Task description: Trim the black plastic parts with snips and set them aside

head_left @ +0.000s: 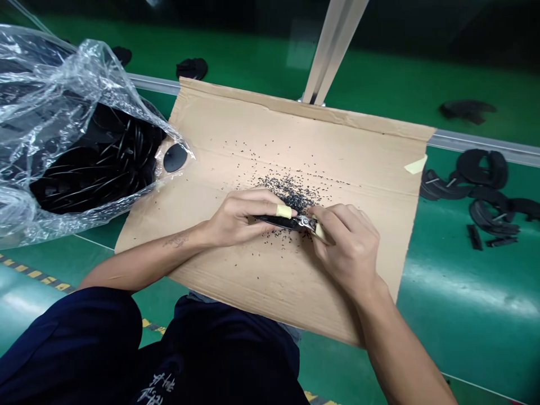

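Between the fingers and thumb of my left hand (242, 218) is a thin black disc (278, 223), seen nearly edge-on. Yellow tape wraps one of that hand's fingertips. My right hand (348, 239) is closed around a small pair of cutting pliers (306, 223), whose metal jaws meet the disc's right edge. Most of the pliers' handles are hidden by the fingers; something pale yellow shows at the grip. Beneath both hands, small black scraps (291, 191) lie scattered over a cardboard sheet (236, 292), thickest just beyond the fingers.
A clear plastic bag (84, 73) on the left holds many black discs (105, 163). One round black piece (175, 158) lies at its mouth. Black curved parts (483, 169) lie on the green floor at right. A metal post (333, 50) stands behind the cardboard.
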{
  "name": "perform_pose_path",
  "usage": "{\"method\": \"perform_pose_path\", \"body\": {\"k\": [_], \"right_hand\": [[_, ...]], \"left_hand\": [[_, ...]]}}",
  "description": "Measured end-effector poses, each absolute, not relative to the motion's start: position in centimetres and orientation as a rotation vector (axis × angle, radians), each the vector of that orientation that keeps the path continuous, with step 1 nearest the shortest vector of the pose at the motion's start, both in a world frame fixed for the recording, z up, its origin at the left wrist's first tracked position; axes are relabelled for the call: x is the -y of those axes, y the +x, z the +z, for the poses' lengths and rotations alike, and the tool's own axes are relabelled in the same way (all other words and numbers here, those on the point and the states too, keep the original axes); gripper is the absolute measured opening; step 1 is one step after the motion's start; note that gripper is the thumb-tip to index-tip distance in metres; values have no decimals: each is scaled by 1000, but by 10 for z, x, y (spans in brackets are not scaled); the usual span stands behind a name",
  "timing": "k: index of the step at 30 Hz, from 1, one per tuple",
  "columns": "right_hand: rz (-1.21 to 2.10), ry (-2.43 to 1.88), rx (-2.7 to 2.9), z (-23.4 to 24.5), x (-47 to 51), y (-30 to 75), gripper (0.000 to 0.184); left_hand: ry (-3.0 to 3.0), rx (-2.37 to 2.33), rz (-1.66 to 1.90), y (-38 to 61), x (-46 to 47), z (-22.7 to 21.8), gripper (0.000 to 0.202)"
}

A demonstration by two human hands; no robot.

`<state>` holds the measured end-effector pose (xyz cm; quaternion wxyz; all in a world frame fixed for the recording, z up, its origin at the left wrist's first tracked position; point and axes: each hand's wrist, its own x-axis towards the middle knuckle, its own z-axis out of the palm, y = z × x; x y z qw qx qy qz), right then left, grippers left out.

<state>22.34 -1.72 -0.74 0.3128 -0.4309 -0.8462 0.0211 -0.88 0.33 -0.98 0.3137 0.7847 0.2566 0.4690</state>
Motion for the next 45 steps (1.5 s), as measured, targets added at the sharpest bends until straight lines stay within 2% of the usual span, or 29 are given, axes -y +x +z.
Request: {"method": "perform_pose_path", "body": {"k": [11, 16, 21, 25, 29, 33, 36, 38, 43, 45], "right_hand": [[-270, -1145, 2269, -3, 20, 223, 19], [2, -1183, 2247, -5, 22, 225, 22], [-76, -1259, 2208, -9, 17, 222, 24], [-8, -1260, 2217, -9, 17, 220, 21], [251, -1273, 2156, -8, 18, 220, 20], [555, -1209, 1981, -5, 19, 218, 11], [476, -1170, 1978, -3, 19, 218, 7], [364, -1116, 2038, -3, 19, 218, 10], [49, -958, 2228, -3, 24, 213, 16], [116, -875, 2222, -2, 26, 212, 14]], "left_hand": [[2000, -657, 1224, -6, -1, -10, 21], [2035, -713, 1186, -8, -2, -6, 23], [2122, -729, 1109, -11, -3, -2, 26], [2230, -777, 1083, -11, -4, -4, 22], [2197, -828, 1185, -12, -6, -7, 19], [2064, -834, 1225, -12, -4, -9, 18], [2086, -810, 1241, -11, -2, -8, 12], [2150, -797, 1257, -10, -2, -8, 8], [2414, -837, 1184, -12, -3, -14, 20], [2490, -851, 1147, -13, -4, -17, 23]]}}
